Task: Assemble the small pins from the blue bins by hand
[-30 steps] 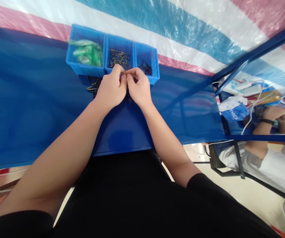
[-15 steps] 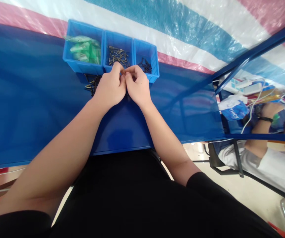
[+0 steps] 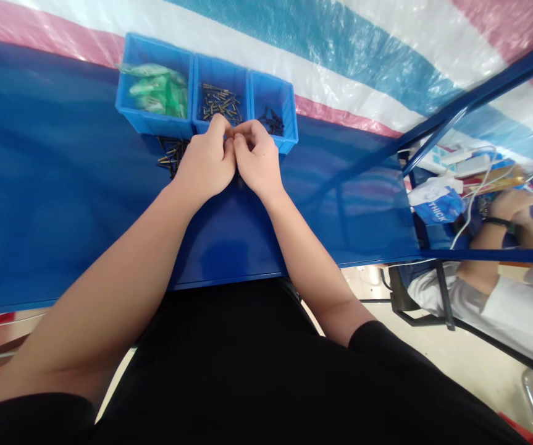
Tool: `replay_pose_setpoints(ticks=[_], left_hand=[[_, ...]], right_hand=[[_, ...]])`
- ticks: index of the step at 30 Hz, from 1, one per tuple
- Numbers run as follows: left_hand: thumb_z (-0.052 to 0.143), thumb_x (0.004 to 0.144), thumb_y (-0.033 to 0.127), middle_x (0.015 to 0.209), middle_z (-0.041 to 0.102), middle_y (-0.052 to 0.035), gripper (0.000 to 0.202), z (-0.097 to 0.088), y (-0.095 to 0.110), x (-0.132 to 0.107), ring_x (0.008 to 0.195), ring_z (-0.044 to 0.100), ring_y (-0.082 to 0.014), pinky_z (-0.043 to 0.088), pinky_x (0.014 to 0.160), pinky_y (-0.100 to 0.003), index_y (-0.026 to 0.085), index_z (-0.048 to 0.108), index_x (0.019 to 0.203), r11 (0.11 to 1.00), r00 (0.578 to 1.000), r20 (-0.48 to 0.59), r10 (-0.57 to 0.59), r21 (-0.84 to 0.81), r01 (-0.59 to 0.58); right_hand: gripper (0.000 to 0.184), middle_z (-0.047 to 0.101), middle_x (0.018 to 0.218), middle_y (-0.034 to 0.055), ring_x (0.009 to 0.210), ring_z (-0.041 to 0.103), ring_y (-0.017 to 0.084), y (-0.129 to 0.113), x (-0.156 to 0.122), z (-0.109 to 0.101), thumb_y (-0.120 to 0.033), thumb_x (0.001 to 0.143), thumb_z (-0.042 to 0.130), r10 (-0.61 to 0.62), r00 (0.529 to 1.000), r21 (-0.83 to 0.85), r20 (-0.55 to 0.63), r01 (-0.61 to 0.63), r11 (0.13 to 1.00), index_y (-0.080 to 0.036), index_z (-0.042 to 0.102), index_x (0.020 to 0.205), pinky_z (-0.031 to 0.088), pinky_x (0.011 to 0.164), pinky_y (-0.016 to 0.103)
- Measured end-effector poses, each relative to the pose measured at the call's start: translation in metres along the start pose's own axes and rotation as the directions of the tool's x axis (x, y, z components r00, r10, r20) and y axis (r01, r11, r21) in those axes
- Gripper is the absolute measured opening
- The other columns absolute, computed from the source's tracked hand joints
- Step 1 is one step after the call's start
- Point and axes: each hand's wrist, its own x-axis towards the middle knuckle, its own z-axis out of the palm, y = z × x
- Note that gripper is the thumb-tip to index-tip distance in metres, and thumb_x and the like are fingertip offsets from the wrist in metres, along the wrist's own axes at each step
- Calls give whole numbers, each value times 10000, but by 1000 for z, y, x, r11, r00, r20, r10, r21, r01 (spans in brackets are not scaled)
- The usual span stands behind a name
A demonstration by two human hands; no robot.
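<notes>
My left hand (image 3: pixel 208 162) and my right hand (image 3: pixel 257 159) rest side by side on the blue table (image 3: pixel 62 204), fingertips pinched together just in front of the bins. What they pinch is too small to make out. Right behind the fingers stands the middle blue bin (image 3: pixel 220 102) of small dark and brass pins. The left bin (image 3: pixel 155 93) holds green plastic bags. The right bin (image 3: pixel 273 111) holds a few dark small parts. A loose pile of pins (image 3: pixel 170 154) lies on the table left of my left hand.
A striped plastic sheet (image 3: pixel 322 49) hangs behind the table. A blue frame bar (image 3: pixel 479 93) runs at the right. Beyond it another person's arm (image 3: pixel 498 222) in a white sleeve works at a cluttered bench with cables and a blue bag (image 3: pixel 435 207).
My hands stay pinched together at the same spot. The view has shifted slightly. The other person's hands at the right have moved about.
</notes>
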Motion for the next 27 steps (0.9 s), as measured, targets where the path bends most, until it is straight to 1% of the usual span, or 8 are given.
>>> replay_pose_setpoints(ticks=[3,8,12,15,20,24,27], left_hand=[[381,981,526,867,674,-5,292,1,-2,0,994,658,-231,480,912,-404,282,492,1099,999,999,-10,34,-23,-35],[374,972,529,869,682,-7,295,1,-5,1,1021,652,-240,472,912,-408,302,503,1110,997,998,-8,61,-55,-61],[347,973,549,895,686,3,342,0,-6,1,1073,617,-232,431,968,-424,296,477,1163,993,998,27,58,-102,-55],[355,970,543,870,679,10,325,0,-4,1,1039,606,-221,419,949,-409,300,474,1150,994,999,26,42,-106,-39],[385,971,517,853,649,0,310,0,-2,0,928,603,-207,420,886,-396,263,476,1125,998,1000,17,-10,-56,11],[398,967,533,805,646,4,303,-1,0,-1,893,608,-202,430,843,-374,272,487,1090,998,1000,-6,14,-54,-15],[398,966,529,813,646,0,288,-1,-1,-1,889,623,-209,435,827,-376,278,490,1072,1000,1000,-7,6,-30,-6]], right_hand=[[114,664,954,1,906,664,116,-1,0,0,-311,967,479,7,1000,1,3,-7,1000,-217,531,928,551,978,311],[105,670,952,-3,900,661,108,-1,0,0,-306,963,489,10,1000,10,-1,-10,1000,-219,534,926,550,969,288],[114,671,962,2,913,665,112,-2,0,0,-316,963,485,21,1000,3,4,-21,1000,-221,541,935,546,978,293],[127,671,967,8,920,667,118,-3,-1,-1,-330,964,478,28,1000,-2,8,-28,1000,-223,542,940,546,983,302],[131,677,955,2,915,663,115,-4,-2,-1,-343,962,481,24,1000,3,1,-24,1000,-233,542,923,552,975,291],[129,685,956,-2,918,663,116,-4,-1,-1,-348,957,494,34,999,11,2,-34,999,-235,549,930,554,984,289],[138,682,962,1,933,664,117,-3,-1,-1,-354,961,490,31,999,8,10,-31,999,-232,550,937,550,987,288]])
